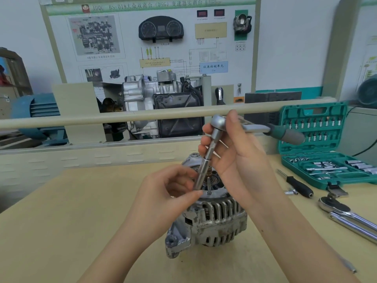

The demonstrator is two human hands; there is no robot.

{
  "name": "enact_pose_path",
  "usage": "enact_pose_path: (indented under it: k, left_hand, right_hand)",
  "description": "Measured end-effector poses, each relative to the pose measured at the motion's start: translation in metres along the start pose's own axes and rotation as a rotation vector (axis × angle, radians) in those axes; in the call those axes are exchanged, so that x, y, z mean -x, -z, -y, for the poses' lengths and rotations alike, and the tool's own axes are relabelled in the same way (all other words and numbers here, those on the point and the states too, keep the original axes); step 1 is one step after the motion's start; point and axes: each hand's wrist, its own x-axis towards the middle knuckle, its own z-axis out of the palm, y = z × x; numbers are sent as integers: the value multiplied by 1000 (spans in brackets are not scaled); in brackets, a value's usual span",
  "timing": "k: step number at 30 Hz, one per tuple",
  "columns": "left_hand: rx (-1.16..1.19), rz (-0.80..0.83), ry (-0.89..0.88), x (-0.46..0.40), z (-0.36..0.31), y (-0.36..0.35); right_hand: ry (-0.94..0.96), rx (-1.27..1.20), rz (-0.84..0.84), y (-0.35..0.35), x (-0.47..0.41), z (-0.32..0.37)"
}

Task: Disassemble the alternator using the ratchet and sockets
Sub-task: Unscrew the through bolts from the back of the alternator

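The grey alternator (214, 219) stands on the tan table (71, 221), rear end up. A thin bolt (208, 185) sticks up from its top. My right hand (238, 158) grips the head and extension of a ratchet (219, 123), whose green and grey handle (285, 133) points right. The extension (204, 166) slants down to a socket (199, 181) just left of the bolt. My left hand (169, 190) pinches the socket end with thumb and fingertips.
An open green socket case (318, 144) stands at the right. A black-handled driver (297, 184), a small adapter (290, 192) and two larger chrome ratchets (346, 215) lie on the table beside it. A beige rail (122, 117) and a gearbox display stand behind.
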Motion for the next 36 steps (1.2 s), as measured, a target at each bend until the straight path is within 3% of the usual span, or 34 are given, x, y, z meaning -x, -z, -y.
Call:
enact_pose_path:
  k: [14,20,23,29,36]
  left_hand:
    - [51,-28,56,0,2,-3]
    - [17,-56,62,-4,0,15]
    - [-64,-109,154,-11,11,31]
    - [-600,190,433,-18,71,59]
    - [-659,416,724,-6,125,58]
  right_hand:
    - [-51,-55,-80,5,-3,2]
    - [77,-30,-188,12,-4,26]
    - [122,-38,-202,12,-4,35]
    - [107,-31,-174,9,-1,36]
    - [66,0,-127,7,-1,31]
